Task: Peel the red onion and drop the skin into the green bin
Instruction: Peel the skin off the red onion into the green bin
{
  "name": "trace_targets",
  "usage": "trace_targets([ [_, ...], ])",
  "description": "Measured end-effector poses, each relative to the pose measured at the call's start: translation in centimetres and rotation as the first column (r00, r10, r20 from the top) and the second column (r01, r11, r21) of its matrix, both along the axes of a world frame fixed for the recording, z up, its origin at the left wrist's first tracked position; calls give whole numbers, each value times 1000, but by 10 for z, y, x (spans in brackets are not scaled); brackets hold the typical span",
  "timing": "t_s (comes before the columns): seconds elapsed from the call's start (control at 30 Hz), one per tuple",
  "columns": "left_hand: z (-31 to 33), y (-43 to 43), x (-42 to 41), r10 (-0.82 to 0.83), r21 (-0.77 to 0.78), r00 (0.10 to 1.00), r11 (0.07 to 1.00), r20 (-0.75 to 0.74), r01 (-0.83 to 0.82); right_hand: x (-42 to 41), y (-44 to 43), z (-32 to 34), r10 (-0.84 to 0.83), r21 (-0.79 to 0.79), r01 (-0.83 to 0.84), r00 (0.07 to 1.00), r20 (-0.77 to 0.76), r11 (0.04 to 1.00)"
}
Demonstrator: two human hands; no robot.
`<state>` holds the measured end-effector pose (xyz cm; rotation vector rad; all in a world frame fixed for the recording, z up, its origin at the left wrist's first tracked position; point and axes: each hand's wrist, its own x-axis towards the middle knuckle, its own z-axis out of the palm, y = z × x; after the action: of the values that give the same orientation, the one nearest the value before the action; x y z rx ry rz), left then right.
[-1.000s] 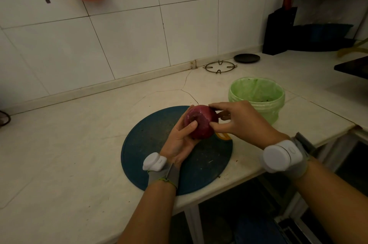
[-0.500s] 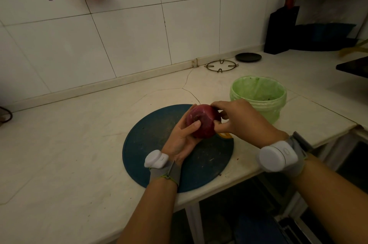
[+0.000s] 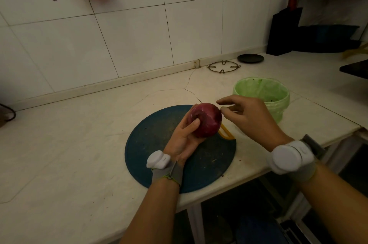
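Note:
A dark red onion (image 3: pixel 207 121) rests in my left hand (image 3: pixel 184 136), held above the round blue cutting board (image 3: pixel 155 144), thumb across its near side. My right hand (image 3: pixel 247 116) hovers just right of the onion, fingers spread, fingertips close to its upper right side; I see no skin between them. The green bin (image 3: pixel 278 102), lined with a green bag, stands on the counter behind and to the right of my right hand.
A yellow handle (image 3: pixel 227 133) pokes out under the onion at the board's right edge. A metal pot stand (image 3: pixel 223 67) and a dark lid (image 3: pixel 250 58) lie by the wall. The counter's front edge (image 3: pixel 249 176) runs just below the board.
My right hand has let go of the onion's right side and opened, fingers now spread beside it. The left hand still holds the onion in the same spot.

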<state>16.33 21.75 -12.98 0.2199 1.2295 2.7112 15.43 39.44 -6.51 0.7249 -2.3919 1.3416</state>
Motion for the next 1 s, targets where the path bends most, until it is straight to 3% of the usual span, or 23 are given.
trace_targets([
  [0.07,0,0,0,9,5,1000,1000,10,-9,3,-3,-3,32,-120,-22,996,81,992],
  [0.2,-1,-1,1,21,-11,1000,1000,3,-21,4,-13,-11,-20,-59,21,1000,17,998],
  [0.33,1,-1,1,37,4,999,999,12,-37,0,-16,-14,-40,-121,43,999,25,992],
  [0.7,3,1,3,57,32,998,998,22,-58,5,-22,-24,-90,-20,88,951,-297,996],
  [0.8,3,2,4,39,40,998,998,39,-41,2,-22,-22,-96,57,117,952,-292,991],
  [1.0,4,1,5,-1,49,999,999,44,-1,-1,-22,-17,-131,28,139,974,-184,990],
])
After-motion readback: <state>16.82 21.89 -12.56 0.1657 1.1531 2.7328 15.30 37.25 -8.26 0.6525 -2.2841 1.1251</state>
